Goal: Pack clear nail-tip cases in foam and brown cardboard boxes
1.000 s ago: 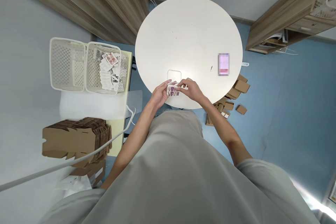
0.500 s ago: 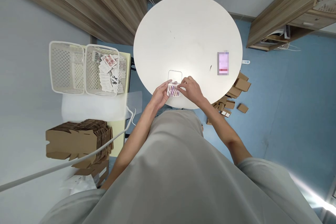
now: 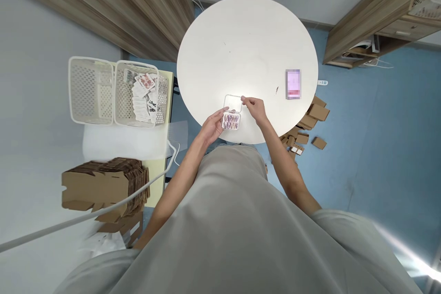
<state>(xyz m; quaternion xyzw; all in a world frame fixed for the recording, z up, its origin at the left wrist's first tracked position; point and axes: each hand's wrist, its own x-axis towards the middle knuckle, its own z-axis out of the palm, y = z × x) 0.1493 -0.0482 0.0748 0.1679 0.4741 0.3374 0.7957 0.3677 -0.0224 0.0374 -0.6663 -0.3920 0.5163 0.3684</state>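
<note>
A small clear plastic box with its lid raised is near the front edge of the round white table. Several purple and pale press-on nails lie in rows inside it. My left hand grips the box by its left side, thumb and fingers at the rim. At the far right corner of the transparent lid, my right hand pinches the edge between thumb and index finger.
A phone-like object with a blurred screen lies at the table's right. White baskets, one holding cards, stand at left above stacked flat cardboard. Small cardboard boxes litter the floor at right.
My right hand has moved from the nails up and right to the lid's corner. The box has shifted slightly right in the view, with my left hand still on it.
</note>
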